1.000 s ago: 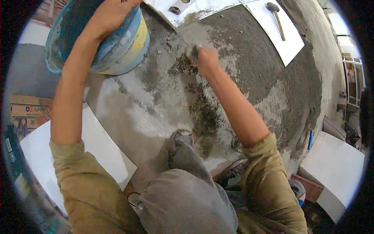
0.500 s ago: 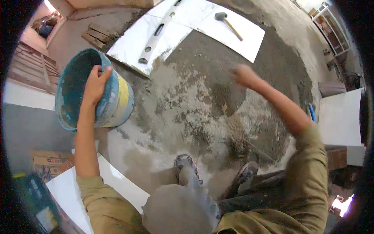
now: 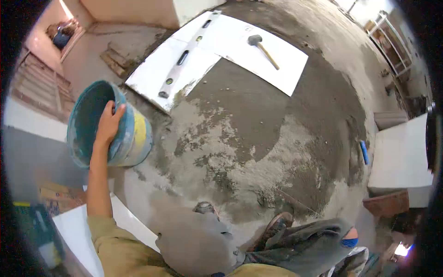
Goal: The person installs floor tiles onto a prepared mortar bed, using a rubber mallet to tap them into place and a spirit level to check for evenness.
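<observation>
gripping: left hand (image 3: pixel 108 123), fingers closed over rim of tilted blue-and-yellow bucket (image 3: pixel 138 136), held at left. right hand out of view. far: white tiles (image 3: pixel 281 64) bearing spirit level (image 3: pixel 183 56), mallet (image 3: pixel 261 47). centre: grey mortar bed (image 3: pixel 249 108).

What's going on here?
A person stands over a floor spread with grey mortar. Their left hand grips the rim of a blue and yellow bucket, held tilted beside the mortar. The right hand is out of view. Beyond the mortar, a spirit level and a mallet lie on laid white tiles.
</observation>
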Available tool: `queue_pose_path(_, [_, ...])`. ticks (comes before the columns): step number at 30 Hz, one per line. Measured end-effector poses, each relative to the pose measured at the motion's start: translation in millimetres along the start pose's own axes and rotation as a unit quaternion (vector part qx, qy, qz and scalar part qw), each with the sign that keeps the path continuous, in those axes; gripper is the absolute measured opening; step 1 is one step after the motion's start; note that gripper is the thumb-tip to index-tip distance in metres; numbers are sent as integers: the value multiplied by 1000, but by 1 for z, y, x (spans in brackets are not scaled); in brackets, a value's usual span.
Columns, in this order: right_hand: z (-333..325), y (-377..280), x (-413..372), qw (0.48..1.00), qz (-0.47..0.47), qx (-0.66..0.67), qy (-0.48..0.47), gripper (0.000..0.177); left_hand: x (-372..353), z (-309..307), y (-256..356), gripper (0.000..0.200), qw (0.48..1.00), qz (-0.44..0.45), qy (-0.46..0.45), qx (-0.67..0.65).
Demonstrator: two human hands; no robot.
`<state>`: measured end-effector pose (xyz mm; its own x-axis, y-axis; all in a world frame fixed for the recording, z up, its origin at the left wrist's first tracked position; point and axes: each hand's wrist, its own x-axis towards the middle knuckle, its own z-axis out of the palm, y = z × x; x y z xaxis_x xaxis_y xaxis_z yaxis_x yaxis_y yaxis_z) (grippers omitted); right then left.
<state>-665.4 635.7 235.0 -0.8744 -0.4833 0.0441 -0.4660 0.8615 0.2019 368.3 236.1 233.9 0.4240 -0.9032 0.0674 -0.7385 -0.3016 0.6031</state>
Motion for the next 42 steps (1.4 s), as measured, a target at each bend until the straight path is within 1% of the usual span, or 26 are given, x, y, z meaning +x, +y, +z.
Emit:
queue_pose_path(2, [32,-19,-19,999,14,46,-26,40,-4,-1,8,35,999,-21,22,12])
queue_pose_path(7, [84,-57,-37,988,29,137,-60,41,-8,-3,12,35,1000,-2,23,5])
queue_pose_path(10, [94,-65,-38,980,37,179,-74,41,-5,-1,5,37,1000,-18,7,1])
queue_pose_path(12, [97,-64,-40,974,45,208,-82,41,-4,1,7,39,999,-8,30,21])
queue_pose_path(15, [99,-59,-40,955,66,272,-96,42,2,-1,-3,42,1000,-13,-6,0])
queue_pose_path(16, [99,-56,-41,946,78,297,-105,42,1,3,-3,42,999,-16,35,37])
queue_pose_path(17, [97,-47,-43,931,91,334,-113,42,1,6,-4,42,999,-16,25,33])
queue_pose_path(19, [93,-36,-50,894,128,409,-130,42,0,6,-6,43,999,-1,47,6])
queue_pose_path(20, [88,-31,-55,869,150,451,-138,42,1,0,-7,45,999,-29,-9,-28])
queue_pose_path(21, [87,-25,-62,842,171,489,-147,43,2,0,-11,45,999,-34,-12,-33])
queue_pose_path(23, [74,-8,-70,791,209,557,-144,43,5,0,-18,51,999,-29,-14,-7])
queue_pose_path(24, [64,5,-77,766,225,586,-137,43,2,-3,-8,59,999,-36,-31,-18])
queue_pose_path(26, [39,21,-73,732,222,633,-123,43,-5,-2,2,63,998,-52,-19,-12])
queue_pose_path(28, [-3,19,-64,713,182,667,-114,44,1,0,-8,71,998,-61,-5,-3])
queue_pose_path(30, [-42,2,-43,729,98,669,-108,44,4,1,-15,73,998,-57,-1,1])
queue_pose_path(31, [-45,-4,-28,817,-39,575,-13,45,6,2,-16,74,999,-53,8,3])
queue_pose_path(33, [-69,-66,-27,840,-130,527,16,44,9,2,-21,74,999,-43,6,9])
queue_pose_path(34, [-82,-108,-23,838,-177,517,1,40,15,1,-28,74,998,-52,-6,17])
queue_pose_path(35, [-88,-161,-24,835,-243,492,-22,37,18,0,-30,73,998,-61,-16,26])
queue_pose_path(36, [-87,-213,-28,828,-326,455,-37,34,12,2,-23,72,998,-57,4,15])
queue_pose_path(37, [-84,-268,-39,803,-425,416,-21,33,13,0,-22,72,999,-52,6,16])
queue_pose_path(38, [-85,-319,-50,712,-250,565,-334,32,16,-4,-24,71,998,-51,-26,6])
queue_pose_path(39, [-86,-370,-60,581,57,640,-500,31,16,-5,-24,71,997,-50,-57,-3])
queue_pose_path(40, [-61,-416,-74,541,28,617,-570,32,9,2,-20,61,999,-30,16,6])
queue_pose_path(41, [-31,-461,-89,506,-56,569,-646,34,7,6,-25,61,999,-24,22,7])
queue_pose_path(42, [-5,-501,-107,454,-125,517,-715,35,10,8,-33,60,999,-19,27,5])
